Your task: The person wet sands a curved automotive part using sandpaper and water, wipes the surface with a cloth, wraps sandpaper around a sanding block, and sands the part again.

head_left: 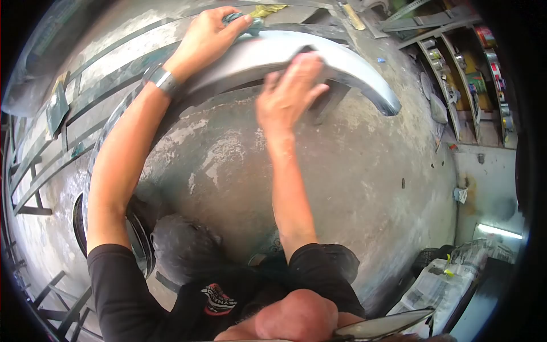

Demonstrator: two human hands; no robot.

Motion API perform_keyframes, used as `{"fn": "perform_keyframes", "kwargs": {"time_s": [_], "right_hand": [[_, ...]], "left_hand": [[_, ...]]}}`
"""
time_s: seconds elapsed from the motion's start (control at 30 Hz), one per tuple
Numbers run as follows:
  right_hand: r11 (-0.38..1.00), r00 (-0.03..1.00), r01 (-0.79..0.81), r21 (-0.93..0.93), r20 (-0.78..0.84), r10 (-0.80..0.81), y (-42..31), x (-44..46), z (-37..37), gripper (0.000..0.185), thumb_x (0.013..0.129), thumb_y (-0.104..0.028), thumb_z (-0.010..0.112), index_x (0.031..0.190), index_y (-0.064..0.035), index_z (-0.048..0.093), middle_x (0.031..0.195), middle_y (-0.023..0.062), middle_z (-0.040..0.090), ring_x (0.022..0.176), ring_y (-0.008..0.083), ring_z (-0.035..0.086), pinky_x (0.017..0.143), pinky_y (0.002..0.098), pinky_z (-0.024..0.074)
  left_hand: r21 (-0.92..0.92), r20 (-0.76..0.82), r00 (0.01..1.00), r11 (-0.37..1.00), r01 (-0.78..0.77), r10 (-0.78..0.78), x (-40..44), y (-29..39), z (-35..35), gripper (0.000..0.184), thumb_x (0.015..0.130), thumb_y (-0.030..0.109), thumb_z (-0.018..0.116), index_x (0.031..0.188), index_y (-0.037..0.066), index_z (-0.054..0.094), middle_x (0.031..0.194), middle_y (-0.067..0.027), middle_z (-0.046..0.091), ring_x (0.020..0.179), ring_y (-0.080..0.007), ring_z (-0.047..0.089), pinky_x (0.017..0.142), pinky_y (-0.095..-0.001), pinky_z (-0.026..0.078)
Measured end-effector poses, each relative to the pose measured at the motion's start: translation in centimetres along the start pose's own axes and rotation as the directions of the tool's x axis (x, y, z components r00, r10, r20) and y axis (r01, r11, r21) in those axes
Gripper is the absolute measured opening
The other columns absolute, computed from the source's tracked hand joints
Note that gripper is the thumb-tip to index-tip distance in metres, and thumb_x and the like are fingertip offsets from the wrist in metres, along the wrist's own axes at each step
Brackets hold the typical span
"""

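Observation:
A long curved panel, white and grey like a car bumper or fender (pixel 347 62), arcs across the top of the head view. My left hand (pixel 213 34), with a watch on the wrist, is closed on a grey-green cloth (pixel 250 25) at the panel's upper edge. My right hand (pixel 292 91) lies over the panel's middle, slightly blurred. Under its fingertips is a dark pad (pixel 306 50), pressed against the white surface; most of the pad is hidden, so its exact kind is unclear.
Metal rack bars (pixel 108 102) run along the left. A yellow cloth (pixel 266 10) lies beyond the panel. Shelves with cans (pixel 456 85) stand at the upper right. Newspaper-covered items (pixel 439 285) sit at the lower right, and a round black rim (pixel 142 239) is by my left elbow.

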State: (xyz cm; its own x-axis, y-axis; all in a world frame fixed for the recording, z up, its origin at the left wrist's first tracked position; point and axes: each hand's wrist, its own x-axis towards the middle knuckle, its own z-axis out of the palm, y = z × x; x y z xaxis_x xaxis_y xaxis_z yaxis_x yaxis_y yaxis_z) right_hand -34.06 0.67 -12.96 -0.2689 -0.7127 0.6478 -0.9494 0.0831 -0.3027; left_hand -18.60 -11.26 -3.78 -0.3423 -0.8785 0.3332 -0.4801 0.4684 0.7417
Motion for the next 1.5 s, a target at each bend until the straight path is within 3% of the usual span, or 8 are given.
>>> {"fn": "perform_keyframes", "kwargs": {"time_s": [0.1,0.23,0.47,0.6,0.87,1.17,1.27,1.5], "right_hand": [[0.975,0.992,-0.12,0.187,-0.018,0.126,-3.5,-0.4,0.0,0.07,0.105,-0.034,0.042,0.16,0.0011,0.017,0.168,0.0251,0.008,0.156,0.0428,0.001,0.119,0.0673,-0.0026],[0.869,0.888,0.449,0.207,0.006,-0.46,-6.3,-5.5,1.1,0.065,0.104,-0.031,0.044,0.158,0.0013,0.029,0.167,0.0223,0.021,0.156,0.0376,0.012,0.123,0.062,0.0036],[0.991,0.993,-0.064,-0.12,-0.107,0.051,5.7,2.4,-2.8,0.06,0.106,-0.029,0.042,0.158,-0.0009,0.029,0.167,0.0183,0.021,0.156,0.0348,0.016,0.119,0.0684,0.0072],[0.997,0.99,-0.075,-0.001,-0.123,0.074,5.3,1.9,-3.0,0.06,0.105,-0.027,0.047,0.156,0.0003,0.032,0.166,0.0201,0.023,0.154,0.0379,0.02,0.118,0.0696,0.0127],[0.997,0.985,-0.076,0.01,-0.154,0.076,5.2,1.7,-3.7,0.054,0.102,-0.019,0.053,0.15,0.0016,0.041,0.161,0.0214,0.034,0.15,0.0397,0.031,0.113,0.0713,0.0231],[0.999,0.989,-0.021,0.03,-0.143,0.025,6.0,1.8,-3.5,0.057,0.104,-0.022,0.05,0.155,-0.003,0.034,0.165,0.0198,0.026,0.151,0.0379,0.029,0.116,0.0715,0.0174],[0.998,0.988,0.017,0.064,-0.153,-0.007,5.9,0.8,-2.3,0.06,0.104,-0.022,0.05,0.157,-0.003,0.03,0.167,0.0201,0.021,0.153,0.0384,0.024,0.117,0.0705,0.0151],[0.936,0.991,0.125,0.33,-0.093,-0.1,-3.6,-2.8,1.4,0.065,0.105,-0.031,0.046,0.159,-0.0024,0.025,0.168,0.0197,0.017,0.156,0.0372,0.014,0.12,0.0671,0.0093]], "left_hand": [[-0.043,-0.012,0.995,0.995,0.094,-0.095,0.3,0.2,0.0,0.061,0.098,0.051,0.063,0.127,-0.003,0.065,0.06,0.0008,0.054,0.06,-0.0058,0.048,0.057,-0.0291,0.042],[-0.174,0.046,0.992,0.977,0.121,-0.115,0.3,0.2,-0.2,0.051,0.099,0.047,0.063,0.12,0.0,0.069,0.085,-0.0051,0.069,0.081,-0.0085,0.058,0.076,-0.0283,0.05],[-0.245,-0.018,0.98,0.949,-0.197,0.198,-1.5,2.5,-0.7,0.032,0.101,0.031,0.066,0.109,0.001,0.071,0.101,-0.0051,0.072,0.097,-0.0105,0.061,0.087,-0.0286,0.049],[0.129,0.236,0.706,0.699,-0.703,0.667,-1.9,3.7,-0.5,0.016,0.092,0.02,0.074,0.097,0.005,0.072,0.089,-0.0088,0.065,0.087,-0.0262,0.062,0.081,-0.0362,0.051],[0.17,0.347,0.529,0.503,-0.847,0.774,1.4,7.6,6.8,0.021,0.085,0.019,0.075,0.087,0.006,0.059,0.085,-0.0125,0.06,0.086,-0.0335,0.059,0.077,-0.0443,0.049],[0.331,0.205,0.86,0.794,-0.509,0.466,-6.1,3.4,-3.9,0.024,0.076,0.015,0.081,0.093,0.005,0.067,0.088,-0.0125,0.064,0.085,-0.0316,0.062,0.081,-0.0408,0.051],[0.244,0.118,0.896,0.862,-0.445,0.429,-5.9,2.7,-3.8,0.025,0.077,0.015,0.08,0.098,0.005,0.07,0.093,-0.0119,0.066,0.088,-0.0275,0.064,0.083,-0.0369,0.051],[-0.09,0.139,0.985,0.99,0.113,-0.1,-5.1,2.0,-5.0,0.022,0.083,0.014,0.072,0.104,0.006,0.072,0.091,-0.0033,0.072,0.082,-0.0075,0.063,0.074,-0.0245,0.05]]}}
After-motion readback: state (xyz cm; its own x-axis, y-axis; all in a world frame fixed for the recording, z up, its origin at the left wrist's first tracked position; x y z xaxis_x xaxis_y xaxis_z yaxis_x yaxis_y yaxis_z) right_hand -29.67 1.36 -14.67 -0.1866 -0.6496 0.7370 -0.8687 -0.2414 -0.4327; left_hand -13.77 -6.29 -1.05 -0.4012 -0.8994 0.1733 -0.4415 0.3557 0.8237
